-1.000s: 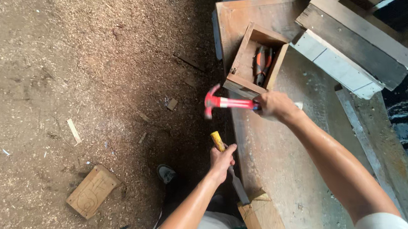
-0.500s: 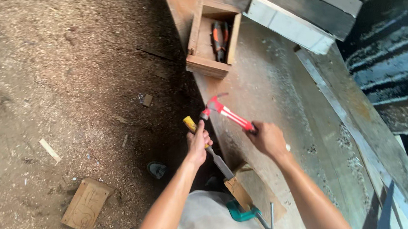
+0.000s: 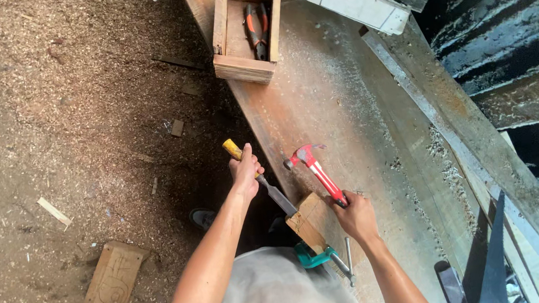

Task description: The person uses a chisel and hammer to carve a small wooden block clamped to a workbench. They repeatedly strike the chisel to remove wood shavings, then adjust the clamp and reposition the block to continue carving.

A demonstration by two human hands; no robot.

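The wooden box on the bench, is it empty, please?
Not empty: the open-topped wooden box holds red-and-black-handled tools lying inside it.

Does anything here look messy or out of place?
Sawdust and chips cover the workbench and the floor, and a carved wooden block lies on the ground. Otherwise nothing stands out: the left hand grips a chisel set against a clamped wood piece, and the right hand holds a red hammer.

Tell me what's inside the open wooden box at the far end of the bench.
The wooden box holds a couple of hand tools with red and black handles, lying lengthwise on its bare floor. Their working ends are too dark to make out, and the box's far end is cut off by the frame.
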